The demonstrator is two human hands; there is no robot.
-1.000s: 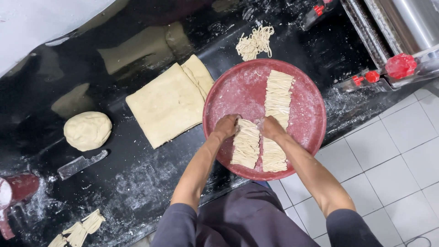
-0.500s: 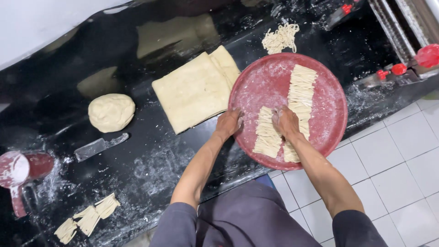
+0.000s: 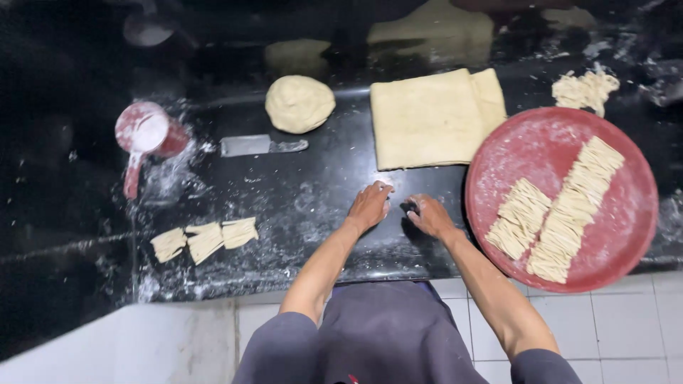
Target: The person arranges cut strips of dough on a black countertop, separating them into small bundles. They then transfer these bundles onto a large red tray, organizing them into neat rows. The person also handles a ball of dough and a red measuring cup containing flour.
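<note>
My left hand (image 3: 370, 205) and my right hand (image 3: 425, 214) rest on the floury black counter (image 3: 313, 206), close together, holding nothing. The left fingers are spread flat; the right fingers are loosely curled. To the right lies a round red tray (image 3: 548, 153) bearing two rows of cut noodle bundles (image 3: 562, 210). Just beyond my hands lies a folded dough sheet (image 3: 430, 117). A round dough ball (image 3: 299, 103) sits further left at the back.
A flat metal scraper (image 3: 260, 146) lies left of the sheet. A red scoop of flour (image 3: 148, 135) stands at the left. Three small noodle bundles (image 3: 205, 240) lie near the counter's front edge. A loose noodle heap (image 3: 585, 89) sits behind the tray. White tiled floor below.
Both hands have left the noodle bundles on the red tray and moved left onto the bare counter. The view has swung left.
</note>
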